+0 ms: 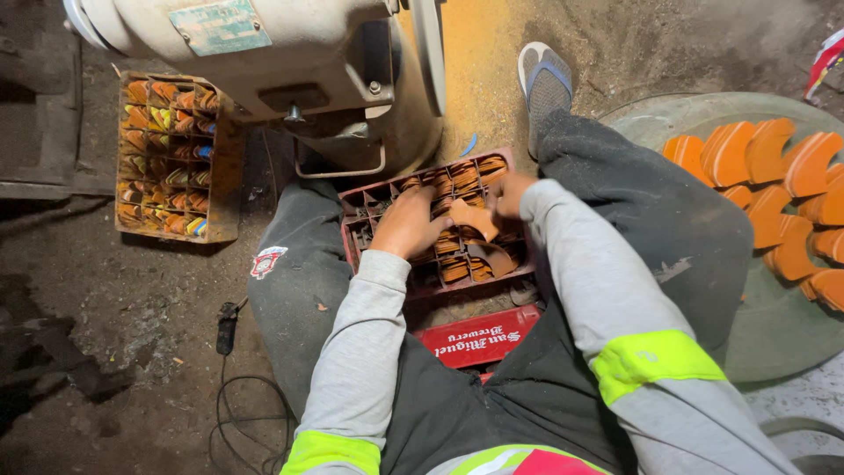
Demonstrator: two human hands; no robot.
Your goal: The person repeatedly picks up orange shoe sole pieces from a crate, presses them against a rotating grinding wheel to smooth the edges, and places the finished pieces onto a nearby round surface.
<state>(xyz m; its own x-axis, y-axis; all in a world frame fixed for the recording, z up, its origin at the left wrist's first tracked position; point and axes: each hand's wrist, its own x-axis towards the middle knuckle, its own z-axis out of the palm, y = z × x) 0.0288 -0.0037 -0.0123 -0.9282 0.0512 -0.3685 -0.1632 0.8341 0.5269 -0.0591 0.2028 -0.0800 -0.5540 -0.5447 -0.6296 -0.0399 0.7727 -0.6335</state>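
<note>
The right hand point(508, 192) pinches 1 flat, curved orange-brown piece point(476, 217) between thumb and fingers, closed on its edge and holding it just above the compartments of the red divided crate point(352, 230); the left hand point(406, 224), at 9 o'clock of the piece, lies palm-down with fingers curled into the stacked pieces point(454, 264), though whether it actually grips any I cannot tell. The crate sits between the person's knees, and at its 12 o'clock stands a grey machine point(264, 53) with a wheel. At 10 o'clock lies a second crate point(171, 158) filled with similar pieces; at 3 o'clock larger orange curved blocks point(774, 193) rest on a round grey lid point(774, 334). In my judgement, doing this well means keeping the piece on edge, aligned with its stack, while the left hand steadies the neighbours
</note>
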